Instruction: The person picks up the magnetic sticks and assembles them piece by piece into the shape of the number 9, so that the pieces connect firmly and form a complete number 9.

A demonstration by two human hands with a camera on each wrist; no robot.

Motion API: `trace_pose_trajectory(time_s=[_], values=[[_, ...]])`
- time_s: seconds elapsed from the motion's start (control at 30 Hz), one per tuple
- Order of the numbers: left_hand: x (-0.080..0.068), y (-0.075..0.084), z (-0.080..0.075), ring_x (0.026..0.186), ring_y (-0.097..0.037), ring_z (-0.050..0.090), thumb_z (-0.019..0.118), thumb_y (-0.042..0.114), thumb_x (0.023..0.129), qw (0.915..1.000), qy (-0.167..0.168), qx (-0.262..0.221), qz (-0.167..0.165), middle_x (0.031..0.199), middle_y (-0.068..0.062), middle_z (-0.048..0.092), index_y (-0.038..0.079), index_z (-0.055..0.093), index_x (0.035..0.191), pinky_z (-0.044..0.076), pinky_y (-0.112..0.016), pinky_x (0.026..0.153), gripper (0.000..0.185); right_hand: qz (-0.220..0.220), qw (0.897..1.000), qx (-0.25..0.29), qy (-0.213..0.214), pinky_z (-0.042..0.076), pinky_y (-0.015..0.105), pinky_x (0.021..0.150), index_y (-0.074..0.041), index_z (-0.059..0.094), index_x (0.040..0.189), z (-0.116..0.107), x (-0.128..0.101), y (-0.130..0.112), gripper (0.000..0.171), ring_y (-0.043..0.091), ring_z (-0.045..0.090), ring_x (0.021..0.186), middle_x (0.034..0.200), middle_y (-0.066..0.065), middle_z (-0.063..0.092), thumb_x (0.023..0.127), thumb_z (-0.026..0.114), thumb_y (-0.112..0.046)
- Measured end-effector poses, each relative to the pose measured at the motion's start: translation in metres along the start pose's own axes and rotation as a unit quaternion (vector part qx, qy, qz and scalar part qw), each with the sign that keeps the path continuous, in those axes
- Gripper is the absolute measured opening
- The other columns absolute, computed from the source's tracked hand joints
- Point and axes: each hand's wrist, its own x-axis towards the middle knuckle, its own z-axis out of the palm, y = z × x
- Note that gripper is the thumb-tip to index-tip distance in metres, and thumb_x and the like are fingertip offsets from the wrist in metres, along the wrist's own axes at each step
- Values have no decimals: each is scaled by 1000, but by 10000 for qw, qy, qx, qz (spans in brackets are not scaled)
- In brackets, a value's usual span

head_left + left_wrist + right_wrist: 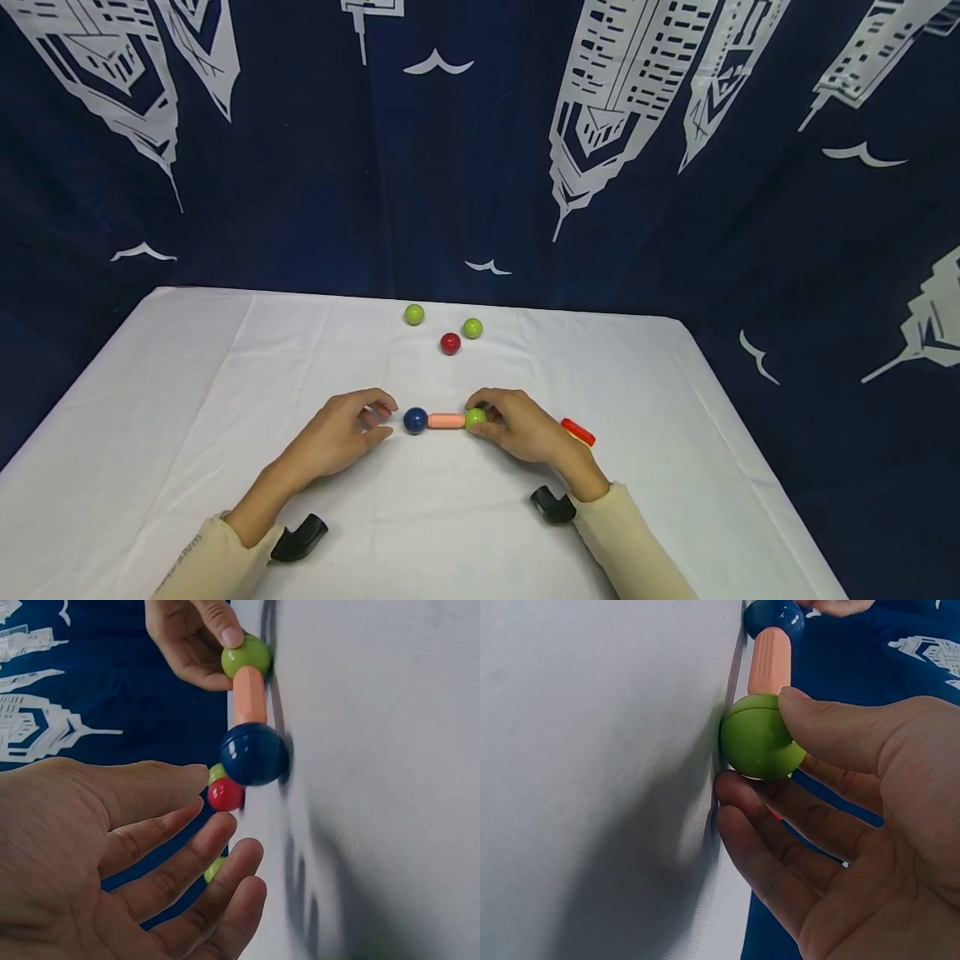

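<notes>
Nearest to me in the head view I see two cream sleeves, each with a black wrist-camera mount [298, 537] beside it on the white cloth-covered counter [150, 433]; the sleeves run off the bottom edge.

My right hand [521, 425] rests on the counter with its grip pinching a glossy lime-green ball [475, 418]. In the right wrist view the thumb [832, 727] presses the top of that ball [759, 746] and the fingers [772, 847] curl beneath it, against the cloth. The ball sits at one end of a short salmon-pink plastic rod [446, 421], and a glossy dark-blue ball [415, 420] caps the other end. The three pieces lie in a line on the counter between my hands, touching one another.

My left hand [341, 433] is just beside the blue ball, not touching it. From the left wrist view its grip is loose, the fingers [187, 855] spread and slightly bent, holding nothing.

Behind my right wrist a red plastic piece [578, 432] pokes out; the hand hides most of it, so I cannot tell its full shape.

Farther back lie a small glossy red ball [450, 343] and two more lime-green balls [414, 314] [472, 328], close together but apart. In the left wrist view they are partly covered by my fingers.

Beyond the counter hangs a navy curtain printed with white skyscrapers [622, 108].
</notes>
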Motion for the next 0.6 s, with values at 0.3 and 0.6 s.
trace_pose_trajectory(time_s=[0.3, 0.6], values=[[-22, -6, -17, 87, -13, 61, 69, 11, 83, 9995, 125, 180, -237, 100, -3, 67, 14, 64, 103, 50, -34, 76, 21, -51, 10000, 49, -6, 49, 30, 84, -13, 62, 114, -1, 0, -2, 27, 9, 56, 87, 100, -6, 63, 89, 65, -23], [-44, -13, -31, 75, -5, 56, 67, 8, 83, 9988, 253, 339, -241, 94, 0, 65, 14, 65, 102, 45, -23, 67, 20, 24, 10000, 66, -42, 49, 29, 84, -16, 62, 113, 0, -1, -2, 25, 9, 56, 87, 101, -7, 63, 89, 65, -23]])
